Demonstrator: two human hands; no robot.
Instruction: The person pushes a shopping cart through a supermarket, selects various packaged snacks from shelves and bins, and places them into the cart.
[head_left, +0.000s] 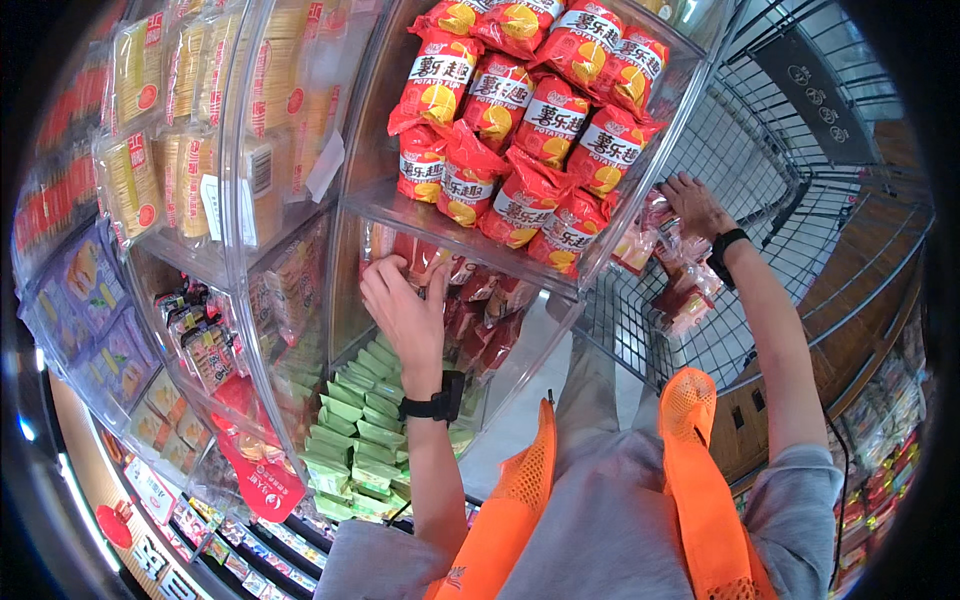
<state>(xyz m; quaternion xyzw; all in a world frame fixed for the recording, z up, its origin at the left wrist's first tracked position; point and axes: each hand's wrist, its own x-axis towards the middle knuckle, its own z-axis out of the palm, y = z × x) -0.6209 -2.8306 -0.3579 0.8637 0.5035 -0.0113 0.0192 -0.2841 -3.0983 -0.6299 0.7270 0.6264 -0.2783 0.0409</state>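
My left hand (403, 304) reaches into the clear acrylic compartment below the red snack bags, its fingers on a red-and-clear wrapped snack pack (415, 255). Whether it grips the pack is unclear. More dark red packs (491, 315) lie just right of it. Over the wire shopping cart, my right hand (697, 206) is on a bunch of small clear-and-red wrapped packs (667, 262), which hang or lie below the palm at the cart's near side. The fingers partly hide how they are held. Red potato snack bags (517, 124) fill the compartment above my left hand.
The cart's wire basket (806, 225) stands at the right. Clear acrylic shelf walls (645, 180) rise between it and the snacks. Green packets (360, 442) fill a lower bin. Packs of yellow stick-shaped food (202, 90) stand at the left. A paper tag (325, 166) sticks out there.
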